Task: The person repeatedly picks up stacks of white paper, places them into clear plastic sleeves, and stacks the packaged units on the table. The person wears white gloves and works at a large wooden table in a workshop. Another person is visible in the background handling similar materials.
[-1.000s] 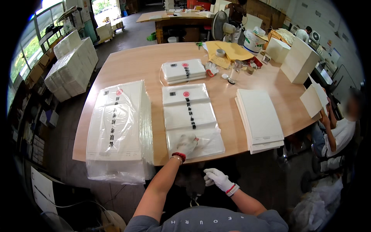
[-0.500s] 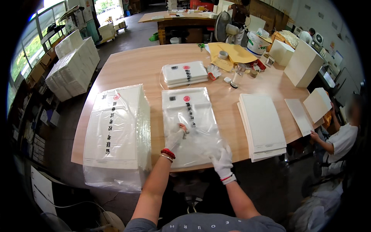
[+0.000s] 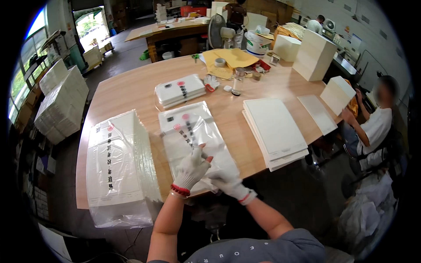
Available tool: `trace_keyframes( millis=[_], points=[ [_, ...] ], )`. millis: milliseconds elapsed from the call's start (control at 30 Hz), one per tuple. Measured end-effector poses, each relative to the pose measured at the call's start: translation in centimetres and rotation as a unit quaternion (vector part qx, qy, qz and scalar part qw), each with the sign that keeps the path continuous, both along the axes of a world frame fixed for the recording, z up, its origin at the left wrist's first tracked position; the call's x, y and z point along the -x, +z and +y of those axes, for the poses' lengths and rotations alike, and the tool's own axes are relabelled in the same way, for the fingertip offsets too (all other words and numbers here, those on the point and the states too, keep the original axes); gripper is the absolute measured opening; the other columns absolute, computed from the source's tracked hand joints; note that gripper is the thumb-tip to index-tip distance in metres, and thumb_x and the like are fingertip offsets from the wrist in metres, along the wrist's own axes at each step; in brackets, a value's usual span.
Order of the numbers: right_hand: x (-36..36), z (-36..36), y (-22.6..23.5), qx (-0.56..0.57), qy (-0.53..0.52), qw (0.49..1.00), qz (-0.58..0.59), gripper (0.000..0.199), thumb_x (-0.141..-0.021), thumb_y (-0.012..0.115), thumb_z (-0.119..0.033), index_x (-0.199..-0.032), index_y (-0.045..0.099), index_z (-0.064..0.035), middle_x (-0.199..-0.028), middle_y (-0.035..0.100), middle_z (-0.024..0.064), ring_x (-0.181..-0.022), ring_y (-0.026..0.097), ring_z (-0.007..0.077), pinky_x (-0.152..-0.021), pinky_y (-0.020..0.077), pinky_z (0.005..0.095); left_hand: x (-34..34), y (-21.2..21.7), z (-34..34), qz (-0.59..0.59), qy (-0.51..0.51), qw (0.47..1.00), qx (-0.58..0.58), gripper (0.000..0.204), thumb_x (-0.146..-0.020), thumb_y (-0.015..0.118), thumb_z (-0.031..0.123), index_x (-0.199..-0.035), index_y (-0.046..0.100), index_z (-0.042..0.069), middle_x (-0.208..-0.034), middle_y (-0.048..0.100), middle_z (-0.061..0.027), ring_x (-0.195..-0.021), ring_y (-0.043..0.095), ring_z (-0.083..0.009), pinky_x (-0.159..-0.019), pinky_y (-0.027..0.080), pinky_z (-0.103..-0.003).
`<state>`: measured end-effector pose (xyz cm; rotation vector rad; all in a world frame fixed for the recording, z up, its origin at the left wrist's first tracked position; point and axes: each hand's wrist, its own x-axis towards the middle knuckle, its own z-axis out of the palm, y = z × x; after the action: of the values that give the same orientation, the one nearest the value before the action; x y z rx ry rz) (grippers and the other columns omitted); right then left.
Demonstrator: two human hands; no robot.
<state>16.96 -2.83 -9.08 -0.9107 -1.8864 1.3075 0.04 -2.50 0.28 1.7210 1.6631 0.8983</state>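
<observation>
A stack of clear plastic bags (image 3: 204, 127) with black lettering and red seals lies flat in front of me. Its top bag is shifted and creased, so two red seals show. My left hand (image 3: 193, 167), in a white knit glove with bare fingertips, is curled on the top bag's film. Close by at the stack's near edge, my right hand (image 3: 231, 185), also gloved, pinches the bag's lower end; its fingertips are partly hidden. To the left stands a tall block of white sheets (image 3: 118, 162) covered by a printed clear bag.
Behind the bags lies a wrapped packet stack (image 3: 180, 90) beside a spare glove (image 3: 211, 82). White boards (image 3: 274, 127) lie to the right. Farther back are yellow envelopes (image 3: 237, 57), tape (image 3: 220, 62) and a bucket (image 3: 257, 44). A co-worker (image 3: 372, 118) sits right, handling a white box (image 3: 337, 94).
My view has turned to the right. My left hand has come over the top bag, and the right hand has moved in beside it. The top bag has slid askew.
</observation>
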Motion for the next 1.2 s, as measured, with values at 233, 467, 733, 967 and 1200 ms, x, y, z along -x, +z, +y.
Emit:
trace_keyframes(
  millis=[233,467,733,967,1200],
  points=[
    [-19.4,7.0,-1.0,-0.347,-0.216,0.809,-0.423,0.073,-0.069,0.069,-0.022,-0.133,0.037,-0.0085,-0.128,0.042,0.0215,-0.115,0.043,0.0386,-0.096,0.0384,0.0424,-0.2,-0.8,-3.3,0.175,0.086,0.929,-0.314,0.057,-0.066,0.073,0.008,-0.118,0.049,0.002,-0.102,0.058,-0.0164,-0.094,0.056,-0.0336,-0.083,0.045,-0.04],
    [-23.1,9.9,-3.8,-0.349,-0.261,0.849,-0.3,0.05,-0.075,0.069,-0.033,-0.115,0.051,-0.0085,-0.098,0.06,0.0154,-0.089,0.058,0.0349,-0.078,0.0476,0.0407,-3.6,-1.2,-6.7,0.061,0.055,0.934,-0.347,0.035,-0.071,0.068,0.005,-0.104,0.057,0.006,-0.092,0.061,-0.013,-0.081,0.06,-0.0305,-0.067,0.05,-0.035],
    [-18.8,4.8,3.6,-0.378,-0.259,0.797,-0.393,0.013,-0.082,0.055,-0.023,-0.083,0.06,-0.0109,-0.074,0.06,0.0137,-0.067,0.058,0.0334,-0.056,0.0451,0.0455,-14.1,-7.6,-5.7,-0.343,-0.194,0.915,0.09,0.024,-0.09,0.053,0.013,-0.111,0.053,0.002,-0.104,0.06,-0.0072,-0.095,0.055,-0.0126,-0.084,0.046,-0.028],
    [-16.8,-4.8,4.3,-0.197,0.011,0.976,-0.093,0.033,-0.088,0.049,-0.039,-0.098,0.06,-0.0086,-0.088,0.062,0.0129,-0.073,0.059,0.0233,-0.064,0.0484,0.0388,-12.0,-10.5,-6.2,-0.436,-0.107,0.828,0.337,0.05,-0.083,0.051,0.01,-0.131,0.039,-0.001,-0.121,0.052,-0.0122,-0.114,0.048,-0.0222,-0.098,0.037,-0.035],
    [-18.0,-6.3,-4.8,0.368,-0.265,0.847,0.279,0.041,-0.093,0.045,-0.035,-0.116,0.05,-0.002,-0.102,0.06,0.0097,-0.091,0.058,0.0237,-0.081,0.0488,0.0364,-10.9,-2.5,-9.5,0.016,-0.11,0.951,0.29,0.072,-0.076,0.06,0.023,-0.134,0.027,-0.006,-0.125,0.046,-0.0217,-0.114,0.047,-0.029,-0.097,0.037,-0.036]
  ],
)
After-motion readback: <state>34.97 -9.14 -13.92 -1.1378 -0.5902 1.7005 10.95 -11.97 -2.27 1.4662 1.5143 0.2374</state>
